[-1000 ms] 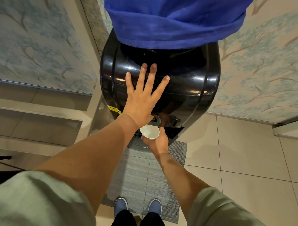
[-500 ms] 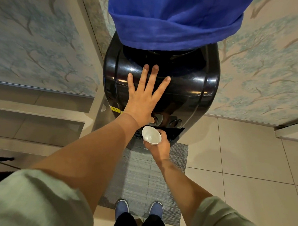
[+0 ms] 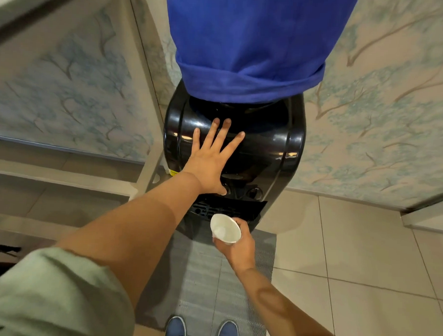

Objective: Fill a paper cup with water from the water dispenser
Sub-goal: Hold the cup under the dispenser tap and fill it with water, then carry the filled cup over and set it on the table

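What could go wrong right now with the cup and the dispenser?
The paper cup in the right hand is tilted and clear of the drip tray, so any water in it may spill on the mat. The left hand lies on the dispenser, thumb by a tap button; pressing now would probably miss the cup.

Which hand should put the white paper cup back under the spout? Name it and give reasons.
Right. The right hand already grips the white paper cup just below the black dispenser's drip tray; the left hand lies spread on the dispenser front, thumb by the tap.
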Demonstrator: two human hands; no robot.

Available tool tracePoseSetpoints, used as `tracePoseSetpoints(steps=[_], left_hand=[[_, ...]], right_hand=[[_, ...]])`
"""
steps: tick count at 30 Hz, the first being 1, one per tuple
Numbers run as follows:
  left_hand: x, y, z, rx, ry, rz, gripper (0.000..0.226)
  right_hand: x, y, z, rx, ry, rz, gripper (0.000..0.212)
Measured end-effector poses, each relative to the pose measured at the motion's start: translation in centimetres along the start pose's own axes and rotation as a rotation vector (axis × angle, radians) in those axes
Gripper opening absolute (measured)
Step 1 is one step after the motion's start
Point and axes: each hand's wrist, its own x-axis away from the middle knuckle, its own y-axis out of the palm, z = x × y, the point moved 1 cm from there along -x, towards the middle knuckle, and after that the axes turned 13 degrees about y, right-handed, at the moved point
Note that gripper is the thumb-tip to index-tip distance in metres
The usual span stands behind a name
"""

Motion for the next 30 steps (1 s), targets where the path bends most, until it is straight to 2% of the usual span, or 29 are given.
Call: tracePoseSetpoints(steps=[2, 4, 5, 7, 9, 10, 12, 14, 19, 24, 30], left_hand=[[1.6, -0.7, 0.8, 0.204, -0.032, 0.156, 0.111], [4.2, 0.0, 1.7, 0.526, -0.112, 0.340, 0.087], [5.8, 0.7, 2.1, 0.668, -0.186, 0.413, 0.076], [9.4, 2.3, 3.4, 0.974, -0.453, 0.517, 0.061], [12.8, 3.8, 4.8, 1.384, -0.824, 0.516, 0.059], [14.2, 4.6, 5.3, 1.572, -0.979, 0.438, 0.065], [16.5, 4.8, 6.1, 1.839, -1.089, 0.282, 0.085], [17.6, 3.9, 6.6, 2.021, -1.044, 0.289, 0.089], [18.8, 0.0, 6.5, 2.240, -0.863, 0.529, 0.064], [20.2, -3.2, 4.4, 2.335, -0.696, 0.685, 0.064], [21.0, -7.0, 1.7, 2.311, -0.605, 0.758, 0.059]], right_hand=[[1.2, -0.5, -0.4, 0.016, -0.036, -0.021, 0.055], [2.2, -0.8, -1.0, 0.032, -0.085, -0.026, 0.056], [2.8, -1.0, -1.6, 0.036, -0.117, -0.033, 0.057], [3.9, -1.3, -2.5, 0.048, -0.173, -0.060, 0.058], [5.2, -1.5, -3.7, 0.057, -0.224, -0.106, 0.057], [5.8, -1.5, -4.3, 0.061, -0.244, -0.133, 0.056], [7.0, -1.4, -5.6, 0.066, -0.290, -0.180, 0.055], [8.5, -1.1, -7.1, 0.078, -0.342, -0.242, 0.055], [11.8, 0.5, -10.7, 0.106, -0.420, -0.342, 0.058], [13.9, 2.0, -14.3, 0.119, -0.508, -0.344, 0.052], [16.0, 3.8, -18.5, 0.088, -0.578, -0.348, 0.063]])
